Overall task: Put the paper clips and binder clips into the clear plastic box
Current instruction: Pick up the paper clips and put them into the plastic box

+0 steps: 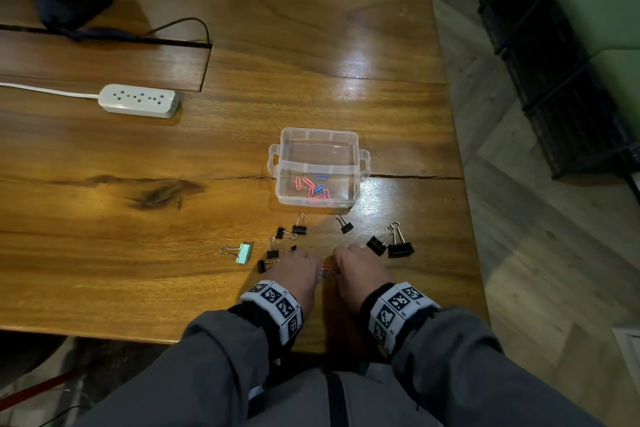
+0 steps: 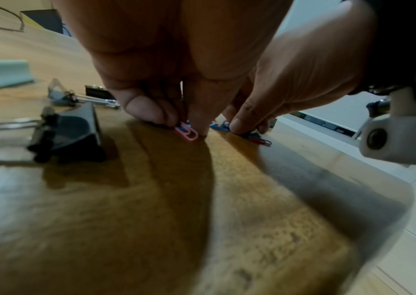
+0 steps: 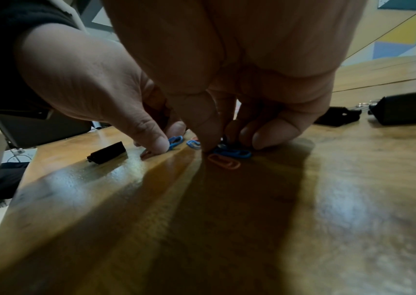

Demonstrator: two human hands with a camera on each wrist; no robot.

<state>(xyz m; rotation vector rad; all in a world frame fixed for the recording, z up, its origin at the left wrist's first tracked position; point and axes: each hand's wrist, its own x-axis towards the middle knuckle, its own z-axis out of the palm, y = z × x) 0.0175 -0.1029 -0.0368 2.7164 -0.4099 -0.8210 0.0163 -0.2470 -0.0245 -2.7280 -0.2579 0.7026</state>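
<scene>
**Both hands working the loose paper clips at the near edge**

Wooden table [image 1: 138, 218] is carrying everything. Far left, a white power strip [image 1: 138, 100] is sitting well apart from the work area. Moving right: a mint binder clip [image 1: 242, 252] is lying beside a scatter of small black binder clips [image 1: 299, 228], all on the table, not in the box. Left hand [image 1: 298, 269] is pressing down with curled fingers; thumb and fingertips [image 2: 148, 111] are pinching a pink paper clip [image 2: 187, 132] against the wood. Between the two hands, a small pile of loose paper clips [image 1: 327, 270] is showing. Right hand [image 1: 360, 269] is also curling down, fingertips [image 3: 156, 143] closing narrow on blue paper clips [image 3: 232, 152], an orange one [image 3: 223, 161] lying just beside them. Clear plastic box [image 1: 318, 139] is sitting farther back, open, already holding several pink and blue clips [image 1: 313, 187]. Right of the hands, two larger black binder clips [image 1: 400, 248] are touching each other.
</scene>
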